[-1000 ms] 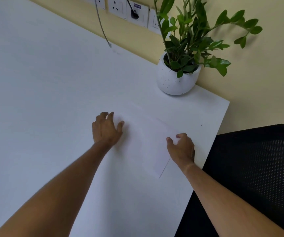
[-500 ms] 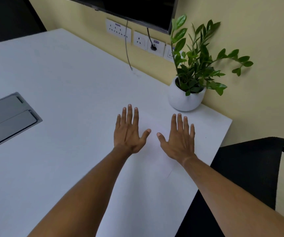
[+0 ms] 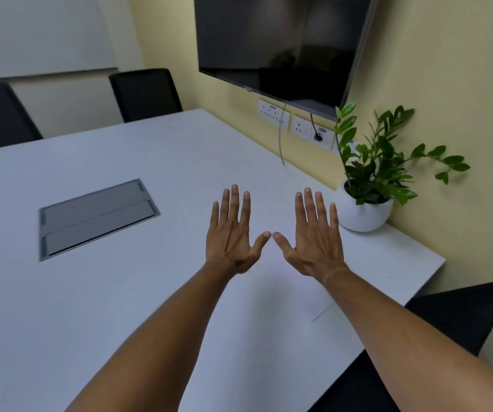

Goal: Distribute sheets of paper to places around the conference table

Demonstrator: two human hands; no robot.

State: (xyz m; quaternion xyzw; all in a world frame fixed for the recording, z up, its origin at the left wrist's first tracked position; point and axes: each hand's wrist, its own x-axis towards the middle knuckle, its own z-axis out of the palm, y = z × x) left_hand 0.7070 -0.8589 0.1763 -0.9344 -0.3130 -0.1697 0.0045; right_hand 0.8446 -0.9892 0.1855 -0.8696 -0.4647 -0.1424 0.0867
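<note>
A white sheet of paper (image 3: pixel 287 289) lies flat on the white conference table (image 3: pixel 120 307), near its right edge; the sheet's near corner shows as a thin shadow line. My left hand (image 3: pixel 232 233) and my right hand (image 3: pixel 313 236) are held side by side above the sheet, fingers straight and spread, thumb tips almost meeting. Neither hand holds anything. Whether the palms touch the paper is not clear.
A grey cable hatch (image 3: pixel 96 217) is set into the table to the left. A potted plant (image 3: pixel 367 200) stands at the right by the wall, under a dark screen (image 3: pixel 281 46) and wall sockets (image 3: pixel 295 124). Black chairs stand at the far side (image 3: pixel 145 93) and near right (image 3: pixel 462 319).
Both hands went from curled at the paper's edges to flat with fingers spread, and moved closer together. The view has tilted up, bringing the screen and far chairs into sight.
</note>
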